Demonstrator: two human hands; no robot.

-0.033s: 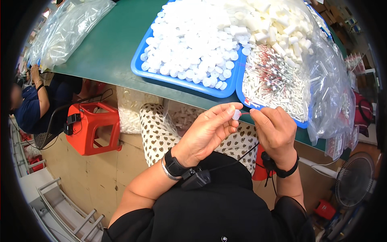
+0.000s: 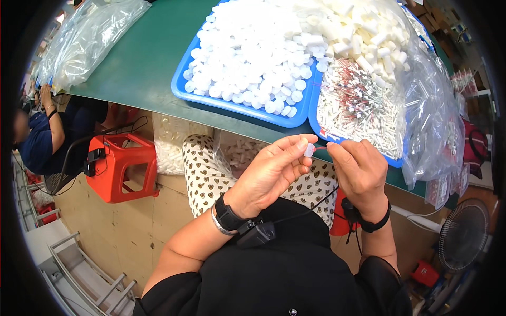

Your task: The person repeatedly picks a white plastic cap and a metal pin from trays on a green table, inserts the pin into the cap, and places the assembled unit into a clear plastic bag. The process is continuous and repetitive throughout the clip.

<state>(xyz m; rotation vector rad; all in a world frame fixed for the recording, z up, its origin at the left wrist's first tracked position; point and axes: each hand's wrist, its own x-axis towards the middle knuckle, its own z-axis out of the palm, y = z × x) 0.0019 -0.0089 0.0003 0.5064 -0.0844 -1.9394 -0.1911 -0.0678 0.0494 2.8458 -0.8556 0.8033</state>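
Head view shows my left hand (image 2: 271,171) pinching a white cap (image 2: 309,150) at its fingertips while my right hand (image 2: 361,168) pinches a thin red-tipped stick (image 2: 320,148) against it, both held just below the worktop (image 2: 142,63) edge, near the blue trays (image 2: 182,87).

The green table (image 2: 142,63) carries two blue trays (image 2: 182,87) side by side, one heaped with white caps (image 2: 253,47), and a clear plastic bag (image 2: 87,39) lies at its left end.
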